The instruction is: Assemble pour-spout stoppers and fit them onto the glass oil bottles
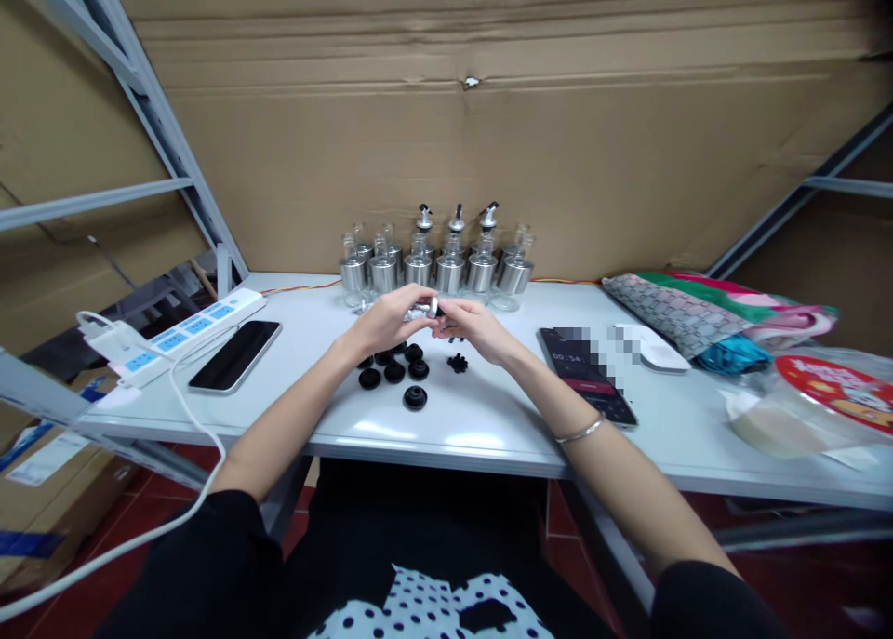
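From my seat I see both hands meeting over the middle of the white counter. My left hand and right hand together grip a small silvery pourer cap, held just above the surface and in front of the row of bottles. The left fingers are curled shut around the metal piece; the right fingers pinch its other end, and something dark shows between them, though it is too small to tell what.

Directly under the hands lie several black rubber stoppers, bunched together, with one stopper set a little nearer to me and a ribbed black piece off to the right. Behind stand the glass bottles with steel sleeves; three of them already carry spouts, the others look open at the neck.

To do this well, I judge the metal piece should stay steady in the left while the right does the turning or pressing, keeping both parts in line so nothing seats crooked. Working low over the counter seems wise, since a dropped part could roll toward the phone on the left or the second phone on the right. A power strip sits near the left edge
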`<state>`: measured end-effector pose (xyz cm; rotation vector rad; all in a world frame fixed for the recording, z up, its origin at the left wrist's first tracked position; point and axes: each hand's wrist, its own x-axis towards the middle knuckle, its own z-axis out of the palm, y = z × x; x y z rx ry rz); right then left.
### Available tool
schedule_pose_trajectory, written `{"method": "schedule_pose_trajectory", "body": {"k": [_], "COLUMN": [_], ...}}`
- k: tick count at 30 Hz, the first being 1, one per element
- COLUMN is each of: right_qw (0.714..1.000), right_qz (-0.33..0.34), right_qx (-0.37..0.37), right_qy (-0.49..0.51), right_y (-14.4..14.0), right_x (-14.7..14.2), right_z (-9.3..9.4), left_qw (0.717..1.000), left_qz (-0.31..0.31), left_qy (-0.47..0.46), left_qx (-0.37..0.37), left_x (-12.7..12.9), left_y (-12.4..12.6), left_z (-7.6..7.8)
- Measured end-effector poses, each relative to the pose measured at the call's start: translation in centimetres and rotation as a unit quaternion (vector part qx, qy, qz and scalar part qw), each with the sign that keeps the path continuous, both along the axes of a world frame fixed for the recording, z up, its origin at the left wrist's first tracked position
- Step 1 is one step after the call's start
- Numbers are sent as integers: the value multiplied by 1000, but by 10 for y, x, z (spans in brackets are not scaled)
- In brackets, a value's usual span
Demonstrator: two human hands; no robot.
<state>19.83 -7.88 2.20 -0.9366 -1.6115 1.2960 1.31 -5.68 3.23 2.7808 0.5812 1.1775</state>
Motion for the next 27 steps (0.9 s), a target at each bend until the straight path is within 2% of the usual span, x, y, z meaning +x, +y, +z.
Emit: {"method": "schedule_pose_trajectory", "body": {"k": [2, 5, 9, 13, 17, 20, 23, 27], "right_qw": [1000, 999, 994, 974, 933, 898, 847, 781], "right_qz": [-5, -18, -50, -93, -132, -137, -129, -106], "right_qx": [-19, -4, 92, 178, 272, 352, 451, 542], "right_qy": [23, 28, -17, -106, -196, -228, -249, -293], "right_y": [-1, -1, -2, -5, -7, -6, -4, -4], "right_x": [-1, -3, -5, -4, -2, -1, -1, 0], "right_z": [1, 1, 0, 1, 3, 3, 2, 2], "left_qw": [1000, 1000, 997, 988, 971, 945, 918, 902], "left_qz": [-1, -7, -13, -12, -31, -67, -91, -88], "left_qy": [1, 2, -11, -18, -41, -64, -68, -53], "left_qx": [-5, -17, -77, -156, -235, -313, -379, -419], "left_x": [-1, -1, -3, -6, -7, -8, -10, -15], "left_y": [1, 1, 2, 4, 4, 4, 4, 5], "left_z": [2, 4, 7, 9, 8, 9, 11, 16]}}
